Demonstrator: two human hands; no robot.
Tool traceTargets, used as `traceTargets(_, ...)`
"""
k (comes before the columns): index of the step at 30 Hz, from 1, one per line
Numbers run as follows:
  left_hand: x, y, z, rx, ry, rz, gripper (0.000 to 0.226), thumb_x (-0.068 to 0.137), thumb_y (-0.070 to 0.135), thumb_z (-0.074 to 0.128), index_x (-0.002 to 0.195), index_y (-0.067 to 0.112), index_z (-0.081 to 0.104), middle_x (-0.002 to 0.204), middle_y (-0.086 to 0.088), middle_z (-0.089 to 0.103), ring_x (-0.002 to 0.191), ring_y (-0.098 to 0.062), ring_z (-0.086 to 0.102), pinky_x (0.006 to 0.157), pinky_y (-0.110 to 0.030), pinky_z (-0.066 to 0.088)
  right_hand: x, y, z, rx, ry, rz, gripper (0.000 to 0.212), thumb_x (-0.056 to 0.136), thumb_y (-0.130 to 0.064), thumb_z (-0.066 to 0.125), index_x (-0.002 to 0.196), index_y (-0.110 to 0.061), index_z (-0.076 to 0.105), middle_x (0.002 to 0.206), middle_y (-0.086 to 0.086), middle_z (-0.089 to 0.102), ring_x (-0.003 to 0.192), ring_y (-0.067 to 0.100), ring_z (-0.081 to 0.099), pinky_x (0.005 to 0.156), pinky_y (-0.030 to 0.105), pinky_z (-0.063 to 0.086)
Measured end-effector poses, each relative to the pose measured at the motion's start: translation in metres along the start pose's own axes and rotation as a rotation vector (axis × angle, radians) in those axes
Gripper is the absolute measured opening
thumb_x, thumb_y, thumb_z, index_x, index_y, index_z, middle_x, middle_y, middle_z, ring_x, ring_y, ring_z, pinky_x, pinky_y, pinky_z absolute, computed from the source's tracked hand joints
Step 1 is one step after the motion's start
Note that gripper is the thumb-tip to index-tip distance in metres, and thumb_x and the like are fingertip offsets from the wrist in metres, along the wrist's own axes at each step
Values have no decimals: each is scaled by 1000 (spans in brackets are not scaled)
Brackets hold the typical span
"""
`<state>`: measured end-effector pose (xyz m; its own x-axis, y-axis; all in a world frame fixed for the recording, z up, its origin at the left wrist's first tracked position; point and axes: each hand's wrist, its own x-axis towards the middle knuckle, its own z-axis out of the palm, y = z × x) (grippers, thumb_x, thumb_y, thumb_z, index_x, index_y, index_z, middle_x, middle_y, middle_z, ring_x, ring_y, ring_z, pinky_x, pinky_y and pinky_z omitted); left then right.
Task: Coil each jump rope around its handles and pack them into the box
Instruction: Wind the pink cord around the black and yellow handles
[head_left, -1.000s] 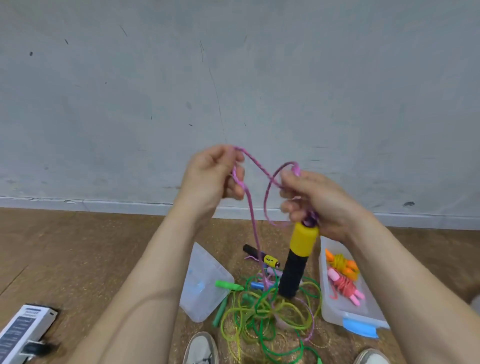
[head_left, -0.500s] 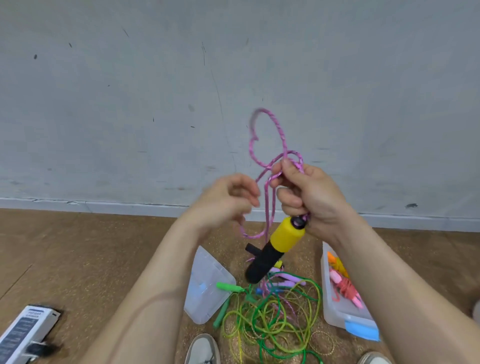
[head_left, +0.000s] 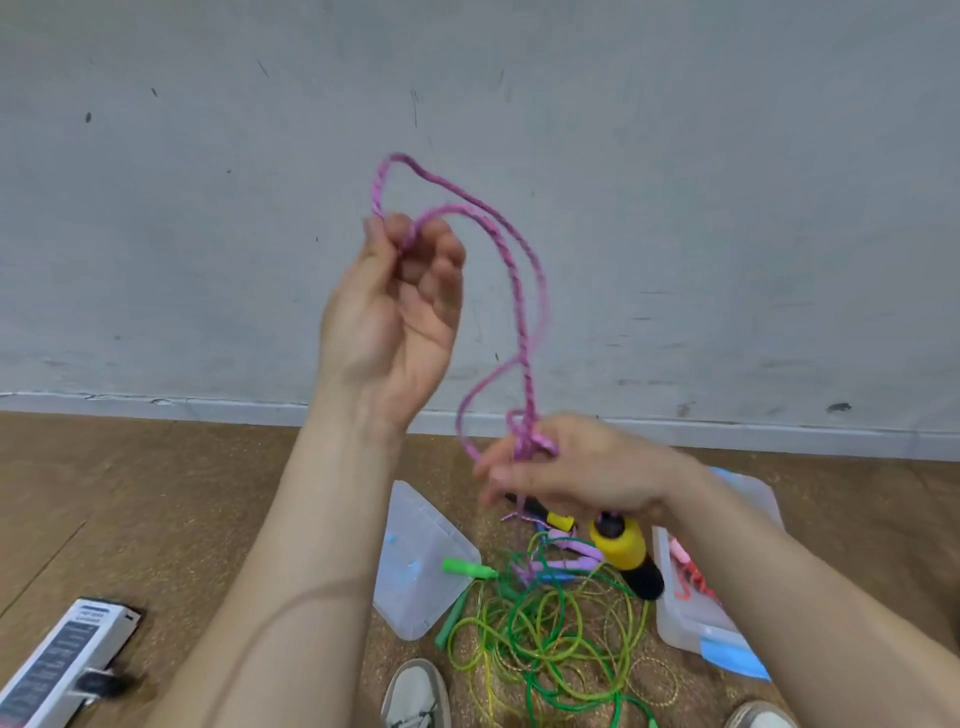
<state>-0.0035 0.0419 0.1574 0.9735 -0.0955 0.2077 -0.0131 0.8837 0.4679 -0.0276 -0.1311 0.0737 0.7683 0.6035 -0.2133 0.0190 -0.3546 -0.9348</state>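
Pink rope (head_left: 519, 291): braided, held in the air in front of the wall; one loop stands above the left hand and two strands run down to the right hand
Left hand (head_left: 395, 312): raised, palm toward the camera, fingers curled, thumb and fingertips pinching the rope at the loop
Right hand (head_left: 576, 473): lower, blurred, fingers closed round a small bunch of rope turns
Handle (head_left: 626, 553): yellow and black, hanging just under the right hand; second handle (head_left: 558, 518) lies on the floor below
Step (judged): first wraps of this rope's coil; most of the task remains
Next move (judged): bring the slack loop down round the handle under tension so the turns do not slip, then gather the second handle
Box (head_left: 675, 621): clear plastic with a blue latch, on the floor at right, a red rope (head_left: 691, 577) already inside; lid (head_left: 421, 566) lies apart
Green ropes (head_left: 545, 639): uncoiled tangle between lid and box
Writing: white carton (head_left: 62, 660) at lower left bears print, too blurred to read
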Motion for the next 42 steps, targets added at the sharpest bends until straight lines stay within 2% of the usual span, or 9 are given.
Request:
traceTargets(4, 8, 20, -11, -148, 37, 230, 33, 103, 19, 36, 81, 4, 55, 73, -14, 69, 68, -22, 71, 60, -25, 57, -1, 12, -2, -309, -10, 172, 35, 100, -31, 49, 81, -9, 67, 72, 8, 71, 43, 1, 44, 45, 13, 33)
traceTargets(8, 7, 8, -38, 595, 246, 35, 17, 96, 9, 50, 94, 7, 66, 72, -6, 72, 57, -12, 64, 52, -19, 51, -4, 0, -15, 263, 257, 45, 39, 103, -28, 39, 74, -8, 56, 46, 9, 56, 30, 8, 27, 35, 13, 19)
traceTargets(14, -24, -32, -43, 1483, -307, -631, 6, 87, 12, 65, 93, 13, 66, 73, -7, 67, 55, -13, 56, 52, -23, 48, -6, -21, -32, 836, 311, -24, 36, 101, -35, 38, 75, -13, 48, 43, 2, 41, 26, 2, 22, 33, 9, 11)
traceTargets(18, -26, -61, -57, 1525, -374, -626, 23, 84, 14, 69, 106, 18, 61, 91, -7, 72, 71, -11, 63, 72, -30, 53, -12, -36, -37, 967, 241, -92, 35, 99, -37, 37, 73, -16, 46, 43, -2, 41, 24, 0, 25, 30, 9, 10)
traceTargets(23, -33, -71, -59, 1753, -520, -508, 23, 97, 12, 50, 74, 17, 56, 68, 2, 60, 54, 6, 48, 56, -17, 39, -39, -62, -48, 1004, 224, -261, 27, 89, -40, 42, 82, -15, 52, 48, -4, 46, 26, -1, 29, 27, 10, 12)
traceTargets(28, -19, -29, -10, 970, 19, -108, 29, 104, 15, 33, 81, 11, 50, 53, -1, 61, 44, -8, 54, 44, -15, 41, -66, -50, -45, 541, 470, -163, 51, 76, -41, 61, 122, -18, 58, 92, 4, 58, 45, 2, 26, 34, 13, 16)
traceTargets(32, -18, 16, 87, 766, -102, 74, 34, 104, 14, 32, 79, 8, 53, 54, -1, 63, 47, -9, 59, 49, -15, 48, -64, -32, -10, 231, 406, -1, 46, 84, -17, 71, 127, -28, 58, 99, 1, 57, 47, 5, 35, 37, 16, 24)
traceTargets(38, -50, 73, 214, 399, -345, 195, 30, 103, 13, 35, 82, 3, 52, 63, -11, 65, 56, -19, 64, 54, -23, 54, -62, -49, 30, 138, 482, -53, 19, 84, -21, 74, 79, -18, 56, 61, -3, 43, 46, 9, 30, 41, 21, 24)
traceTargets(42, -70, 96, 250, 316, -439, 257, 30, 103, 7, 33, 84, -3, 55, 66, -15, 66, 59, -23, 66, 56, -28, 56, -87, -80, 46, 146, 365, -65, 28, 86, -34, 70, 104, -18, 56, 88, 3, 64, 44, 9, 33, 38, 20, 22)
